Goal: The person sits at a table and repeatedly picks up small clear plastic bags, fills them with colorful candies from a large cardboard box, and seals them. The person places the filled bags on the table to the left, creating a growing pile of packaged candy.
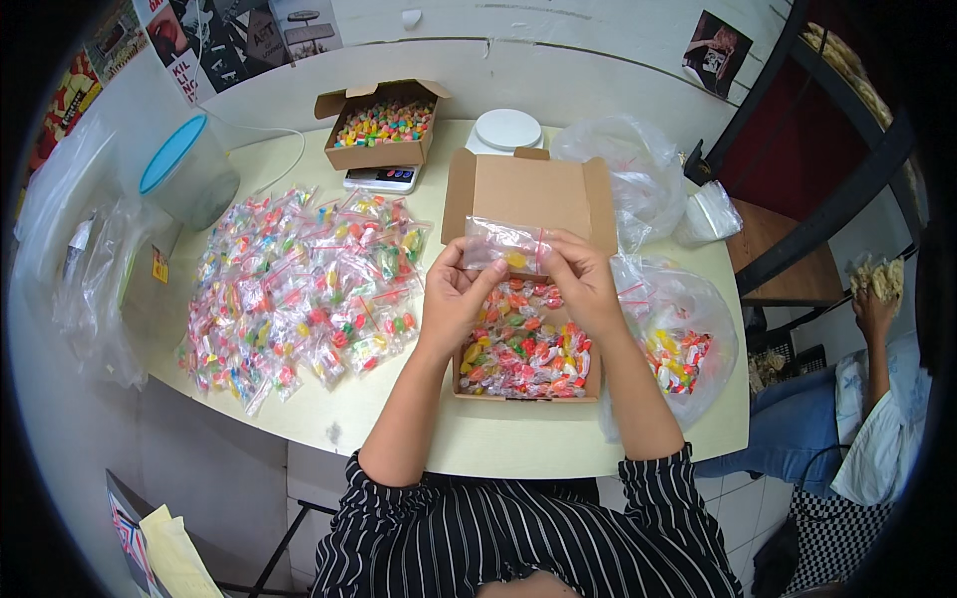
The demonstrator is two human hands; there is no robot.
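Observation:
Both my hands hold a small clear zip bag (493,241) above an open cardboard box (529,187). A yellow candy (516,259) lies inside the bag. My left hand (457,288) pinches the bag's left end, thumb along its lower edge. At the other end, my right hand (583,280) grips it beside the red seal strip. Wrapped candies (531,351) in red, orange, yellow and green fill much of the box beneath. To the left spreads a wide heap of filled zip bags (306,291) holding colourful candies.
A candy-filled box (381,153) rests on a digital scale (381,179) at the back, near a white round-topped device (508,131). Plastic bags (673,344) lie at right, one holding candies. A blue-lidded tub (191,176) stands left. Another person (875,404) sits at far right.

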